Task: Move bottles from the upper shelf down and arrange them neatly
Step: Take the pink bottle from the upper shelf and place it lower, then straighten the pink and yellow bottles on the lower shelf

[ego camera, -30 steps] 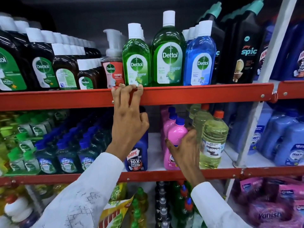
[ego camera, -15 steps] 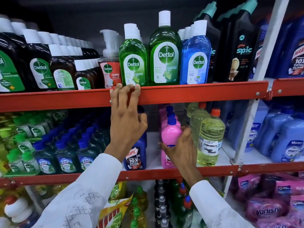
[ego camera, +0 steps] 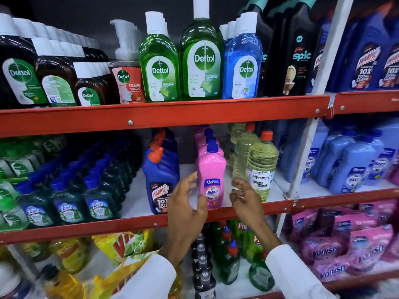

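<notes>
On the upper red shelf [ego camera: 172, 116] stand Dettol bottles: two green ones [ego camera: 159, 61] [ego camera: 201, 59], a blue one [ego camera: 243, 61] and a foaming pump bottle [ego camera: 127, 72]. On the middle shelf a pink Shakti bottle [ego camera: 212, 175] heads a row, between a blue Harpic bottle [ego camera: 160, 169] and pale yellow bottles [ego camera: 260, 167]. My left hand [ego camera: 186, 203] hovers open just left of the pink bottle. On the bottle's right is my right hand [ego camera: 244, 197], fingers apart. Neither hand grips anything.
Brown Dettol bottles [ego camera: 56, 76] fill the upper left; black Spic bottles [ego camera: 298, 52] stand at upper right. Dark Lizol bottles [ego camera: 69, 190] crowd the middle left. A white upright post [ego camera: 311, 117] divides the bays. Vanish packs [ego camera: 336, 249] and dark spray bottles [ego camera: 201, 260] sit below.
My left hand let go of the upper shelf edge and dropped beside the pink bottle. My right hand came off the pink bottle and shifted right.
</notes>
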### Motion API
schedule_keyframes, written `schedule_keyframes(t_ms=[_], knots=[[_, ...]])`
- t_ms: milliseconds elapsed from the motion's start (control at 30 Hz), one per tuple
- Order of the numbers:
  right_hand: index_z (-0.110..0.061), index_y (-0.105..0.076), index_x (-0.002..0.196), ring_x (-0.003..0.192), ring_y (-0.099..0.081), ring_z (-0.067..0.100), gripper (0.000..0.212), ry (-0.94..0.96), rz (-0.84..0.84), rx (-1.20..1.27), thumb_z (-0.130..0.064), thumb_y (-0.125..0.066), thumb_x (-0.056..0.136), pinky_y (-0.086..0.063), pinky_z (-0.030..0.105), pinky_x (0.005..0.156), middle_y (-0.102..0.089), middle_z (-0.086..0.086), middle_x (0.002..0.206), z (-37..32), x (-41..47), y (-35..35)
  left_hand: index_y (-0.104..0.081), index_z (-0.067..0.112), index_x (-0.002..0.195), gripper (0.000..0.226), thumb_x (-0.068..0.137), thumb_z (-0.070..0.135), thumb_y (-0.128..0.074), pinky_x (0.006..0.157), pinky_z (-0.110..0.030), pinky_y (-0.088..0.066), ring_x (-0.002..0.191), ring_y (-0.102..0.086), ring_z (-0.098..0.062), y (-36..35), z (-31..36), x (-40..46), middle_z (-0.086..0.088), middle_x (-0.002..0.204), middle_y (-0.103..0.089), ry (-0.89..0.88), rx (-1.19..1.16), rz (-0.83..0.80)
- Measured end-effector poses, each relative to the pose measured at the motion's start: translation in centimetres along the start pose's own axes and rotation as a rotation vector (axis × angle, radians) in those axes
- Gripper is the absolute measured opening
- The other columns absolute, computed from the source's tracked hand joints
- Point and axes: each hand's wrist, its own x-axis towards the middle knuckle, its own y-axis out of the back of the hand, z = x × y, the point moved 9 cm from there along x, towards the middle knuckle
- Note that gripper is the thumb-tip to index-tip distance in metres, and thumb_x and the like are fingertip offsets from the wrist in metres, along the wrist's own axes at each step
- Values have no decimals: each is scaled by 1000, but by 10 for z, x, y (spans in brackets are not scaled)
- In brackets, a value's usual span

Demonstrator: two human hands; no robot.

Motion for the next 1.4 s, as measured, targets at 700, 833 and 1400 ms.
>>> schedule_keyframes(t_ms=[700,833,1400], knots=[[-17,-61,126,109,-69,23,36,184,-358,-305,-22,-63,90,-54,38,94,-74,3,118,29,29,-47,-60,12,120,28,93,20,-66,92,-36,-59,102,-72,-24,-76,-80,9,-7,117,-75,221,312,-234],[-18,-59,125,111,-69,25,36,170,-358,-301,-25,-61,90,-55,40,95,-74,4,119,37,33,-48,-60,14,120,29,92,24,-67,91,-38,-60,102,-72,-23,-78,-82,11,-4,116,-75,205,318,-229],[-13,-59,127,113,-67,27,35,177,-329,-321,-20,-60,93,-52,37,96,-73,8,122,31,30,-46,-57,12,122,29,94,14,-64,93,-42,-59,107,-71,-29,-81,-95,9,-11,117,-75,254,262,-193]])
